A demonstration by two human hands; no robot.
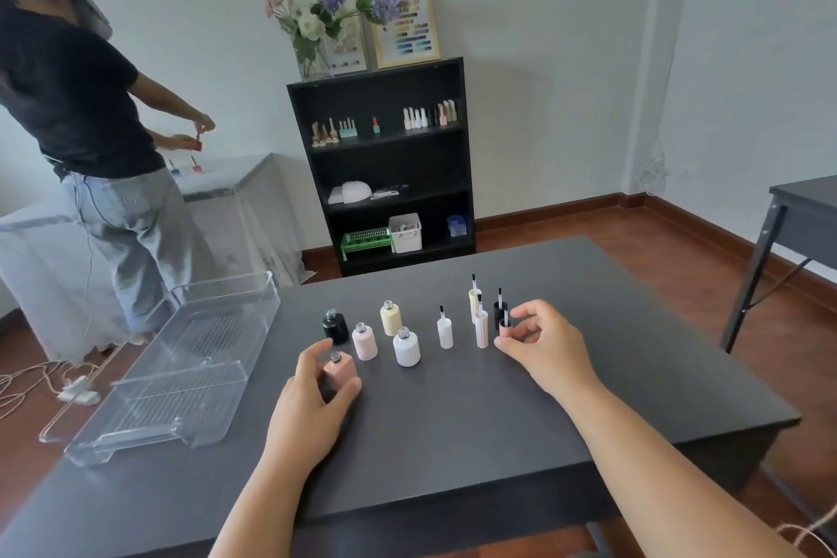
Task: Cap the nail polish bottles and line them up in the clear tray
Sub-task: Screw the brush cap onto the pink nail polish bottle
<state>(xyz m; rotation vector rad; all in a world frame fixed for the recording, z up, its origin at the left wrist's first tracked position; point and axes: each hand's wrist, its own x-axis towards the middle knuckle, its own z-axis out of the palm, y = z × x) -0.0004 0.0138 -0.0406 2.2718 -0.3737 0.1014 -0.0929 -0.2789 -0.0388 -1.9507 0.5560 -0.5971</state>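
Pink and square-shouldered, the uncapped bottle (340,372) stands on the dark grey table (453,412) nearer the camera than the other bottles, and it serves as the landmark. Around it the left hand (312,399) is curled, thumb on the side nearer the camera and fingers on the far left side, gripping its body while the metal neck stays bare. Just beyond it stand four more open bottles: a black bottle (335,326), a pale pink bottle (364,341), a cream bottle (391,318) and a white bottle (406,346). Farther right of the pink bottle the caps stand upright with brushes pointing up: a white cap (445,332), a pale pink cap (482,328), a cream cap (474,304) and a black cap (499,312). The right hand (539,342) pinches a pink cap (505,328) between thumb and fingertips, the other fingers loosely bent. Left of the pink bottle, well apart, the clear tray (181,362) sits over the table's edge
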